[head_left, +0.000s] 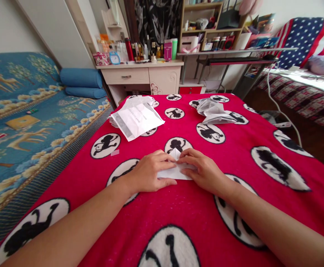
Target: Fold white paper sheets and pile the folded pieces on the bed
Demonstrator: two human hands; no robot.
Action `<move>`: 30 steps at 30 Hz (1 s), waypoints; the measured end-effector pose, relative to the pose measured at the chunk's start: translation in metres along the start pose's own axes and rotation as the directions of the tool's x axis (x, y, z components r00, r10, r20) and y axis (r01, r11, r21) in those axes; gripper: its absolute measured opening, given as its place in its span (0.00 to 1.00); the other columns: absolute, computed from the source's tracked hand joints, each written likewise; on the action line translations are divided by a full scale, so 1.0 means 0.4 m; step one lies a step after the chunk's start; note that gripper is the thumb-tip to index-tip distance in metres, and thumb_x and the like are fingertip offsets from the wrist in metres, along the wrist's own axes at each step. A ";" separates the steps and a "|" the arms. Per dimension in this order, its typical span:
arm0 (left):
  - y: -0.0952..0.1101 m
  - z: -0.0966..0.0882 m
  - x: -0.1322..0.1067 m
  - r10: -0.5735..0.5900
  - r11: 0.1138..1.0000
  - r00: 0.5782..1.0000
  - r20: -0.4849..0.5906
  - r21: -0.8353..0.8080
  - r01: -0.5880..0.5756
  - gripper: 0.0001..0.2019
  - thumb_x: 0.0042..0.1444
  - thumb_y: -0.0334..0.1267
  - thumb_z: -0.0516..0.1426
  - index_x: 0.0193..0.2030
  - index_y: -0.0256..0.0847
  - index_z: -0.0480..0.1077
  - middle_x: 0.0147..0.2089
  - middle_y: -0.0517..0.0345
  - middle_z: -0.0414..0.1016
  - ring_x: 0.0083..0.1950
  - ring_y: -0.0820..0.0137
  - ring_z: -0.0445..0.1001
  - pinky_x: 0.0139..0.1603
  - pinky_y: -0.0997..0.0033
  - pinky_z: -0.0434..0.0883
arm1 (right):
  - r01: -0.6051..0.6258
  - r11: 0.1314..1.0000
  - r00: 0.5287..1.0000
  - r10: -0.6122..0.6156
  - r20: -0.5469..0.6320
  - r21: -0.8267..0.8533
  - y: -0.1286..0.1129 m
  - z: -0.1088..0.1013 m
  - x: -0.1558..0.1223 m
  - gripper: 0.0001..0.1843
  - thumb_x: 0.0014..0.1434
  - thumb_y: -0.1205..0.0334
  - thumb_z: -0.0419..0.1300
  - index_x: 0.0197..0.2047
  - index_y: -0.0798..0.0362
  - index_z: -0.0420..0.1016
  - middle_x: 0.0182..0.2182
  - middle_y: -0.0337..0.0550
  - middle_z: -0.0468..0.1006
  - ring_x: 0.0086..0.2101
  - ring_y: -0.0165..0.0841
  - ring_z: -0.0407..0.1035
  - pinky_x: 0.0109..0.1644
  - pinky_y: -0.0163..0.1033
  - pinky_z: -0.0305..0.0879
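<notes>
A small folded white paper (pixel 175 170) lies on the red cloth with monkey prints (pixel 195 207). My left hand (pixel 150 172) rests on its left side, fingers curled down and thumb along the near edge. My right hand (pixel 202 170) presses on its right side, fingertips pinching the paper's pointed top fold. Both hands meet at that point and cover most of the sheet.
A stack of white printed sheets (pixel 135 118) lies at the far left of the cloth, crumpled paper (pixel 213 111) at the far right. A small pink scrap (pixel 114 152) lies nearby. A blue patterned bed (pixel 20 122) stands left, a dresser (pixel 142 76) behind, a cable (pixel 281 111) right.
</notes>
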State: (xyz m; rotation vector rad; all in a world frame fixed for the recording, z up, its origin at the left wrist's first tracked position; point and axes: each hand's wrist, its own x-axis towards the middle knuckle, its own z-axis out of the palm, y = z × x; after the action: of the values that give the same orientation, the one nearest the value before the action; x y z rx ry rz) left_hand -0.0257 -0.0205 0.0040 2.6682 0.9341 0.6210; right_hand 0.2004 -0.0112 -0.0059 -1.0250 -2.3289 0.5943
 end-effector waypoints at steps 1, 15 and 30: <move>-0.001 -0.004 0.000 0.006 1.000 1.000 0.015 -0.019 -0.005 0.23 0.52 0.50 0.61 0.52 0.41 0.73 0.54 0.50 0.73 0.50 0.62 0.69 0.53 0.59 0.68 | 0.007 1.000 1.000 -0.007 0.022 -0.001 0.000 -0.005 -0.001 0.16 0.56 0.63 0.62 0.49 0.49 0.76 0.47 0.47 0.71 0.46 0.36 0.68 0.49 0.40 0.65; -0.035 0.014 -0.003 -0.031 0.992 0.994 -0.109 -0.125 0.017 0.10 0.58 0.35 0.56 0.45 0.42 0.77 0.48 0.51 0.78 0.47 0.66 0.74 0.50 0.62 0.71 | 0.049 0.997 0.992 -0.055 0.115 0.051 0.002 -0.033 0.002 0.21 0.54 0.64 0.63 0.52 0.48 0.75 0.48 0.47 0.71 0.46 0.36 0.69 0.51 0.41 0.66; -0.045 0.038 0.007 -0.342 0.925 0.912 -0.226 -0.251 0.285 0.12 0.52 0.27 0.60 0.44 0.38 0.75 0.43 0.53 0.77 0.37 0.72 0.74 0.39 0.71 0.72 | -0.259 0.965 0.962 0.252 -0.107 -0.049 0.023 -0.009 0.023 0.19 0.50 0.65 0.66 0.46 0.54 0.71 0.39 0.43 0.73 0.35 0.32 0.69 0.40 0.38 0.65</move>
State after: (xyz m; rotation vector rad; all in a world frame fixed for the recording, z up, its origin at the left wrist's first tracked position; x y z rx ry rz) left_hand -0.0263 -0.0062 -0.0149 2.2132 1.2592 0.9572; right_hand 0.2022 0.0023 -0.0057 -1.3669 -2.1565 0.5551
